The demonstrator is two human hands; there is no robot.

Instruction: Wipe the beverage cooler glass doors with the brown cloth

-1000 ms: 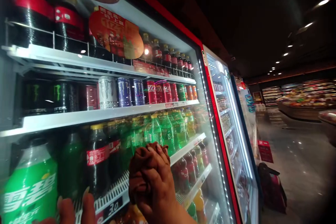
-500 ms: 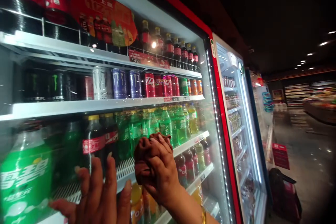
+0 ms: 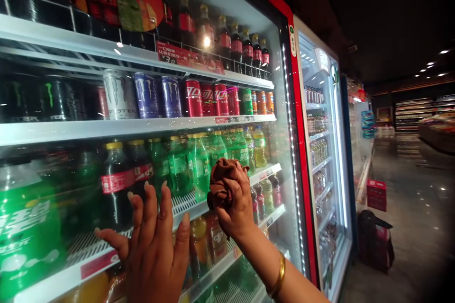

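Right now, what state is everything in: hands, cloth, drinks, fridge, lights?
Brown cloth: bunched up
Right hand: closed around it
Left hand: open, fingers spread
Small cola bottles: upright, capped
Drink cans: upright
Red-edged fridge: lit inside; glass front appears shut, showing reflections
Ceiling lights: on

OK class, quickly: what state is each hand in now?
Left hand: open and spread, holding nothing visible.
Right hand: closed on a bunched brown cloth.

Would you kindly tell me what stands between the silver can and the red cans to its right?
In the head view, two blue cans stand between the silver can and the nearest red can.
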